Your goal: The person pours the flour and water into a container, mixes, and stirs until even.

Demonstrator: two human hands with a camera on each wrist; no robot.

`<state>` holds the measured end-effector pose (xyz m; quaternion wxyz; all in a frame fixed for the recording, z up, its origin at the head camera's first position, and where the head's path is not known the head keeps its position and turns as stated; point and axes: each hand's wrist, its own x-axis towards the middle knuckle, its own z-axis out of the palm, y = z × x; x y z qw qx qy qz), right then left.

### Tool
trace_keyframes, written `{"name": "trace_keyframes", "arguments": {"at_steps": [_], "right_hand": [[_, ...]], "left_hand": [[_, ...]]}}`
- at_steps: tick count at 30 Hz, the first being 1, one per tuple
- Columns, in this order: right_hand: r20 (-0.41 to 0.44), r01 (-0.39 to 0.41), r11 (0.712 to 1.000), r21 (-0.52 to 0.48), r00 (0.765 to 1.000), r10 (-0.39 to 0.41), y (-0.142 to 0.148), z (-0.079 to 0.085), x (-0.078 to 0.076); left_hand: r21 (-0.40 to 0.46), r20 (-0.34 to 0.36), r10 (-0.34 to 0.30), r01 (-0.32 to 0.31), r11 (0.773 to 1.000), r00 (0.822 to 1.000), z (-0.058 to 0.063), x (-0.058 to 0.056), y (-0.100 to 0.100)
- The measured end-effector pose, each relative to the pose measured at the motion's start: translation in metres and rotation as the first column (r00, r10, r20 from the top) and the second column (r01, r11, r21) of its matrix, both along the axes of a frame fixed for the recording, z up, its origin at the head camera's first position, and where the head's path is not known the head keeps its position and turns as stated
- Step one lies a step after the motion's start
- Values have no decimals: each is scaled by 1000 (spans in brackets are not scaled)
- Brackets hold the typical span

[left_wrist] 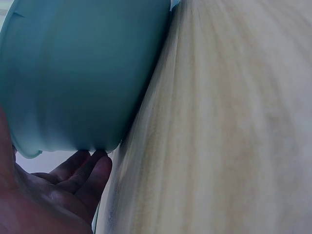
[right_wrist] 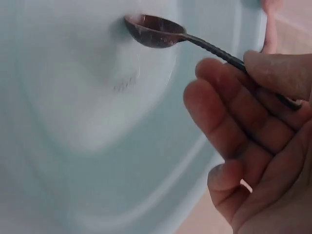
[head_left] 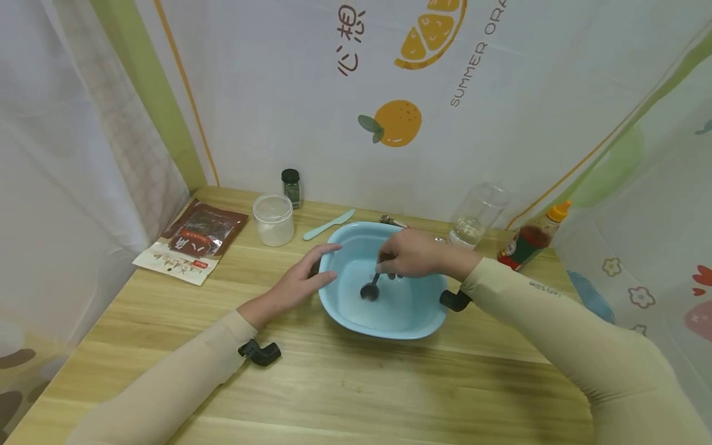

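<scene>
A light blue plastic basin (head_left: 389,327) stands on the wooden table. My left hand (head_left: 297,281) grips its left side, thumb over the rim and, in the left wrist view, fingertips (left_wrist: 100,168) against the outer wall low down near the table. Over the inside of the basin, my right hand (head_left: 411,253) pinches the handle of a small dark spoon (right_wrist: 156,31) between thumb and fingers. The spoon's bowl (head_left: 369,292) is close above the basin's floor, and the right wrist view shows it wet. Small printed marks show on the basin's floor.
Behind to the left are a brown spice packet (head_left: 194,238), a lidded clear jar (head_left: 274,222), a dark-capped spice bottle (head_left: 291,188) and a mint-green spreader knife (head_left: 329,225). A glass with clear liquid (head_left: 470,228) and a red sauce bottle (head_left: 525,244) stand at the back right.
</scene>
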<state>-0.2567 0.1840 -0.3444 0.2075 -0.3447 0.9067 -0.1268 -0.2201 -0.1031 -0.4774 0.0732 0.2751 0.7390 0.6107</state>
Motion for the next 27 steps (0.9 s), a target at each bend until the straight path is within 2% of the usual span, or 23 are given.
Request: {"name": "trace_keyframes", "arguments": {"at_steps": [4, 6, 11, 14, 17, 23, 27], "right_hand": [[65, -83, 995, -55, 994, 86, -11, -3, 7], [59, -94, 993, -71, 993, 98, -13, -4, 7], [-35, 7, 998, -67, 999, -9, -6, -8, 0], [-114, 97, 994, -59, 988, -103, 3, -11, -4], [-164, 159, 986, -46, 973, -165, 11, -10, -6], [-218, 174, 985, -17, 960, -174, 12, -5, -1], [-193, 142, 989, -26, 970, -145, 7, -7, 2]], "left_hand": [[16, 10, -14, 14, 1000, 1000, -2, 0, 0], [27, 17, -22, 22, 999, 1000, -4, 0, 1], [37, 8, -26, 25, 999, 1000, -5, 0, 2], [36, 2, -24, 24, 999, 1000, -4, 1, 2], [28, 9, -17, 17, 999, 1000, -3, 1, 3], [8, 12, 3, -3, 1000, 1000, -2, 0, 1], [14, 2, -3, 3, 1000, 1000, -2, 0, 1]]}}
